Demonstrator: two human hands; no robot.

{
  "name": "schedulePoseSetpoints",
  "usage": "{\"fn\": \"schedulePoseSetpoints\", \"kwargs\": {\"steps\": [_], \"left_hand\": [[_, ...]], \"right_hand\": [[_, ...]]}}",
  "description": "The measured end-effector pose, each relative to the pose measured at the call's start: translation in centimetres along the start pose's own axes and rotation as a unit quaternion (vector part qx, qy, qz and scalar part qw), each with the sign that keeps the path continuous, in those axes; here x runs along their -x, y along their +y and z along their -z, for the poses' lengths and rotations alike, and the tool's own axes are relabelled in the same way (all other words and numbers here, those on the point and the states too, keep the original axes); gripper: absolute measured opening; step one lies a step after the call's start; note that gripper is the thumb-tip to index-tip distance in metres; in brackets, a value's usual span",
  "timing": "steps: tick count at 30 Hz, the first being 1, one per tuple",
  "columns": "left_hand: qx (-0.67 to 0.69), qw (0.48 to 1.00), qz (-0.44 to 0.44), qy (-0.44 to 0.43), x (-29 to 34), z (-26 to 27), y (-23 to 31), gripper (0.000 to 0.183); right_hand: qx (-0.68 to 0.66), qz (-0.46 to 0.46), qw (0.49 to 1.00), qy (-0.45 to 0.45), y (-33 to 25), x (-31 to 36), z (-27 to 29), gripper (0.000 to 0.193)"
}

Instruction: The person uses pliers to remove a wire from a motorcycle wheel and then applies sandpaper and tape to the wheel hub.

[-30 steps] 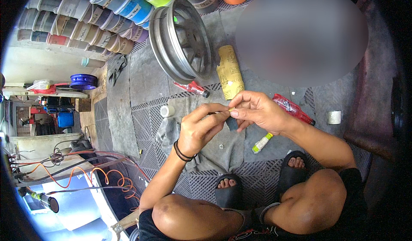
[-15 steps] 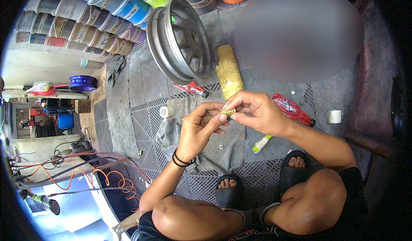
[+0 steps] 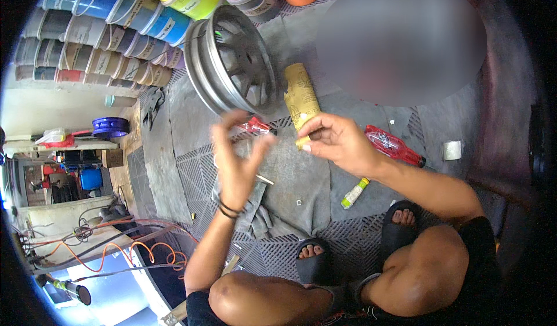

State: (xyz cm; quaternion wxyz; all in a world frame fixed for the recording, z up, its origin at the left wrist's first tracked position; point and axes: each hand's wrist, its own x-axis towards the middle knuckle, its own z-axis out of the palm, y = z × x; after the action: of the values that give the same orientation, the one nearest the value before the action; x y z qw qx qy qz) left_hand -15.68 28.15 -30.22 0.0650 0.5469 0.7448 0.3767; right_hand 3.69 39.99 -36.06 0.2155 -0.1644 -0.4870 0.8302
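Yellow piece (image 3: 301,144), small, sits near frame centre, pinched in the right hand (image 3: 341,145). Left hand (image 3: 237,166), blurred, is apart from it, fingers spread, left of centre, below the grey wheel rim (image 3: 238,68).

Small yellow piece (image 3: 302,142) in right hand (image 3: 341,144), spread left hand (image 3: 235,166) near wheel (image 3: 229,62)

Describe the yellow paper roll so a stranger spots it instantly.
Find the large grey metal wheel rim. Right of it, the dark-printed yellow paper roll slants toward the right hand. It is far larger than the small yellow piece that hand pinches.
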Motion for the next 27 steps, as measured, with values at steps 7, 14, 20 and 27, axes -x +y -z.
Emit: {"fn": "schedulePoseSetpoints", "kwargs": {"steps": [7,14,20,27], "left_hand": [[-0.238,0.964,-0.06,0.102,-12.7,2.0,-6.0,0.128],[-0.151,0.987,-0.024,0.043,-13.7,1.2,-7.9,0.109],[-0.138,0.99,0.004,0.013,-11.1,2.4,-7.0,0.117],[-0.142,0.99,0.02,0.01,-8.1,2.7,-7.0,0.111]], "right_hand": [[0.07,0.055,0.989,0.115,3.4,-8.9,4.2,0.019],[0.197,0.154,0.949,0.195,6.3,-19.6,4.7,0.021],[0.242,0.194,0.916,0.254,7.4,-23.8,1.7,0.021],[0.253,0.204,0.906,0.27,8.5,-24.3,0.1,0.02]]}}
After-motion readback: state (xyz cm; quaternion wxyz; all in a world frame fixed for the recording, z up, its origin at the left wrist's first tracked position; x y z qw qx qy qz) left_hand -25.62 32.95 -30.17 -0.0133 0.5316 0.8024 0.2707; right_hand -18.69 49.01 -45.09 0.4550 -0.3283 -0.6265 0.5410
